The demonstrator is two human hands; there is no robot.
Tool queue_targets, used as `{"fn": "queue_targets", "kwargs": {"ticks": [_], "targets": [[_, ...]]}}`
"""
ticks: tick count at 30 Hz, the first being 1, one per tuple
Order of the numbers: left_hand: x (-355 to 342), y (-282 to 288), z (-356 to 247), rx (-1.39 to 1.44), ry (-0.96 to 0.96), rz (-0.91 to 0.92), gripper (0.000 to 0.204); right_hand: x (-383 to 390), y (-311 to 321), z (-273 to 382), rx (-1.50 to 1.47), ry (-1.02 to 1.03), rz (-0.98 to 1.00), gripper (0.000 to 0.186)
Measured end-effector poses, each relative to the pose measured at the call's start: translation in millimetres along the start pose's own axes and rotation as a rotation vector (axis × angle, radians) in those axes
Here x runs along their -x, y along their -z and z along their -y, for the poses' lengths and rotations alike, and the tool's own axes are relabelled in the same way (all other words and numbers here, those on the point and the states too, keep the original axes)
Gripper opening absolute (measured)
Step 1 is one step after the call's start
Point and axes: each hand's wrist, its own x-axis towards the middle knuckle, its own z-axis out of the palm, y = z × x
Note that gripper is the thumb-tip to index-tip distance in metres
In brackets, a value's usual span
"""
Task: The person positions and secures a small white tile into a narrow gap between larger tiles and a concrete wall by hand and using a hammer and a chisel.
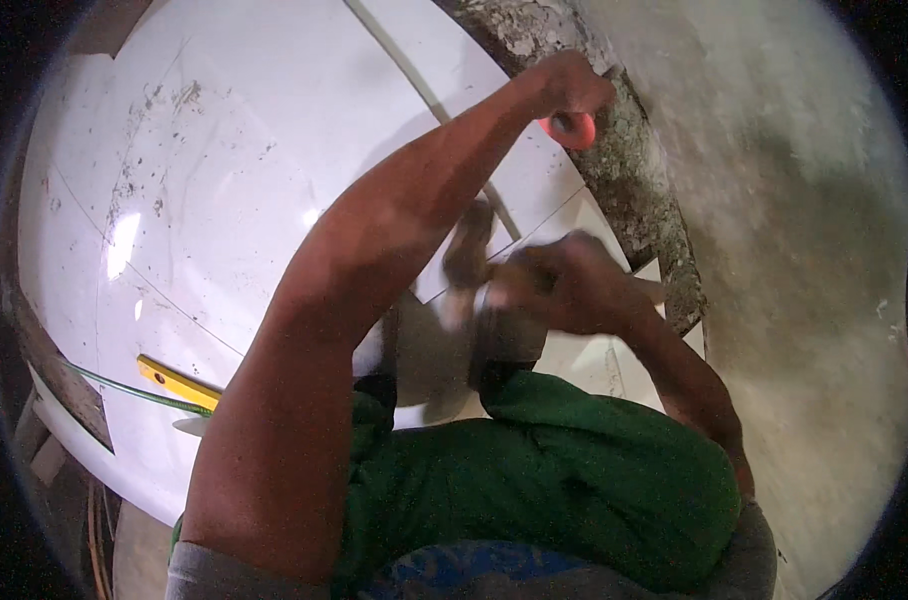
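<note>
My left arm reaches across to the far right, where my left hand (574, 85) is closed at the broken edge beside the wall. It grips a chisel with a round orange-red guard (580, 134); the guard's dark centre faces me, and the shaft is mostly hidden by the hand. Nearer to me, my right hand (572, 285) is smeared by motion, with its fingers curled round the handle of what looks like a hammer (468, 248). The hammer's blurred head is left of that hand, above the white floor tiles (244, 180), apart from the chisel.
A rough strip of broken mortar (629, 170) runs between the tiles and the plastered wall (794, 250). A yellow spirit level (179, 383) and a green hose (134, 391) lie at the left. Dark crumbs are scattered on the tiles. My green-trousered legs (534, 460) are bent below.
</note>
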Motion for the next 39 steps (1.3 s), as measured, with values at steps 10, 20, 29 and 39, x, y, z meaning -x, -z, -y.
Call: {"fn": "queue_targets", "kwargs": {"ticks": [10, 20, 29, 39], "targets": [[12.3, 24.4, -12.6, 0.952, 0.321, 0.288, 0.033, 3.1, 15.2, -25.1, -0.206, -0.255, -0.379, 0.038], [-44.4, 49.2, -22.5, 0.341, 0.131, 0.012, 0.032, 50.9, -18.9, -23.1, -0.297, -0.285, -0.345, 0.038], [46.6, 28.0, -58.6, 0.733, 0.238, 0.195, 0.04, 85.8, -32.4, -42.2, -0.418, -0.392, -0.408, 0.04], [130.7, 115.6, -69.6, 0.785, 0.457, 0.594, 0.027, 97.4, -125.5, -106.5, -0.062, -0.262, -0.754, 0.034]]}}
